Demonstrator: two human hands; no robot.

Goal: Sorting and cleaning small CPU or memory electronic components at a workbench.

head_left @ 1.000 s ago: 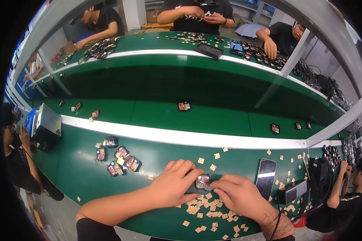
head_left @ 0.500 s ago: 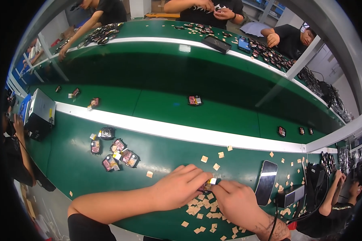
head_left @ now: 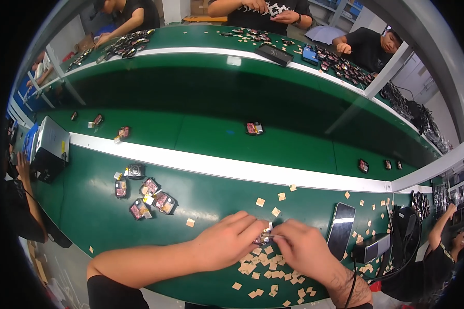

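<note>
My left hand point(head_left: 232, 238) is closed around the edge of a small device with an open casing and a reddish circuit board point(head_left: 261, 238), low over the green table. Its fingers cover much of the device. A white piece point(head_left: 268, 226) sticks up at the device's far edge. The fingers of my right hand point(head_left: 300, 244) pinch together at the device's right side; whatever is between them is too small to make out. Right below both hands lies a loose heap of small tan squares point(head_left: 247, 268).
Several similar open devices point(head_left: 165, 203) lie left of my hands. A phone point(head_left: 341, 230) and a black box-shaped unit with a cable point(head_left: 372, 249) are on the right. Beyond a white rail point(head_left: 201, 165), a green belt point(head_left: 206, 140) carries more devices. Other people work around the tables.
My right hand has shifted slightly at the device, and the white piece now stands more upright. Devices on the belt have moved slightly right. One co-worker at right has raised an arm.
</note>
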